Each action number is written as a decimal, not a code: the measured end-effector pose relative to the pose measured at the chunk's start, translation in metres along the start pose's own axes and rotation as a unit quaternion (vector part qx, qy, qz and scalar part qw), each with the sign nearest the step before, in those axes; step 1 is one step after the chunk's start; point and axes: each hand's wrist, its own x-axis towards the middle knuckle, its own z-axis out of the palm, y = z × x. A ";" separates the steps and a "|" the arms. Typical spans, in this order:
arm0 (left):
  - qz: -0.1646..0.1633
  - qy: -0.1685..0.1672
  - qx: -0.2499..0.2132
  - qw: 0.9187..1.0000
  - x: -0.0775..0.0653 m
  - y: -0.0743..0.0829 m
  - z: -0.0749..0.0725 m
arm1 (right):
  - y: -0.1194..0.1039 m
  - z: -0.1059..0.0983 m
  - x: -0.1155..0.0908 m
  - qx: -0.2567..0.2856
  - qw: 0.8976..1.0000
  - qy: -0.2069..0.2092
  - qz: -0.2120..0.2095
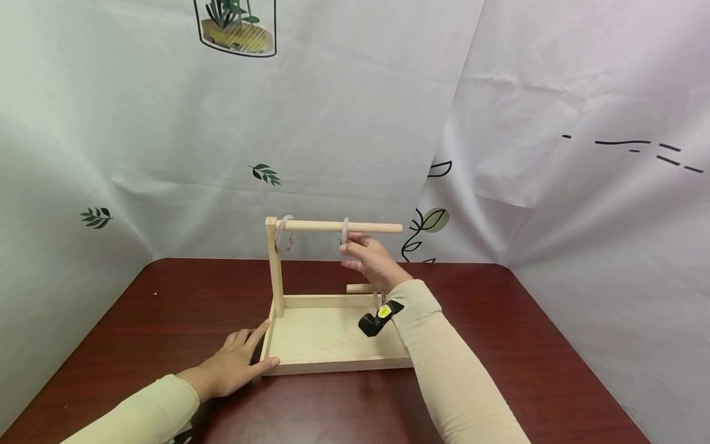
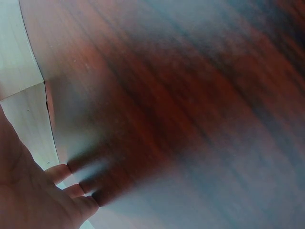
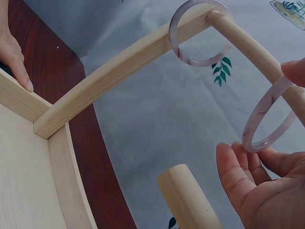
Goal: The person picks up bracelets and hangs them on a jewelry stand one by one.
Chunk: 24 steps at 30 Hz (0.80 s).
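A pale wooden stand has a shallow tray [image 1: 316, 333], an upright post [image 1: 275, 271] and an upper rod [image 1: 316, 226]. My right hand [image 1: 374, 259] pinches a translucent, purple-tinged bangle [image 3: 259, 114] between thumb and fingers; the bangle encircles the upper rod, right of its middle. Another bangle [image 3: 190, 62] hangs on that rod close against the post. My left hand [image 1: 230, 367] rests at the tray's front left corner, thumb along the front rim and fingers extended by the left side. The left wrist view shows its fingertips against the tabletop.
Behind my right wrist, a shorter lower rod [image 1: 359, 288] is partly hidden, with a ring shape hanging near it. The stand sits on a dark red wooden table [image 1: 183, 308]. A white printed cloth [image 1: 344, 123] hangs behind and at both sides.
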 end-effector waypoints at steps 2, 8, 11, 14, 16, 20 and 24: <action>0.000 0.000 0.000 1.000 0.000 0.000 0.000 | 0.000 0.000 0.000 0.001 1.000 0.000 0.002; -0.001 -0.002 -0.003 1.000 0.000 0.001 -0.001 | -0.002 0.001 0.000 0.008 1.000 0.001 0.008; 0.000 -0.001 -0.003 1.000 0.000 0.001 -0.001 | -0.003 0.001 0.000 0.010 1.000 0.004 0.010; 0.000 -0.001 -0.003 1.000 0.000 0.001 -0.001 | -0.003 0.001 0.001 0.013 1.000 0.001 0.010; 0.000 -0.001 -0.003 1.000 0.000 0.001 -0.001 | -0.002 0.001 0.001 0.014 1.000 0.000 0.009; 0.002 0.001 -0.002 1.000 0.000 0.001 -0.001 | -0.002 0.001 0.001 0.015 1.000 0.000 0.008; 0.000 0.001 -0.003 1.000 -0.001 0.001 0.000 | -0.002 0.001 0.001 0.015 1.000 -0.001 0.006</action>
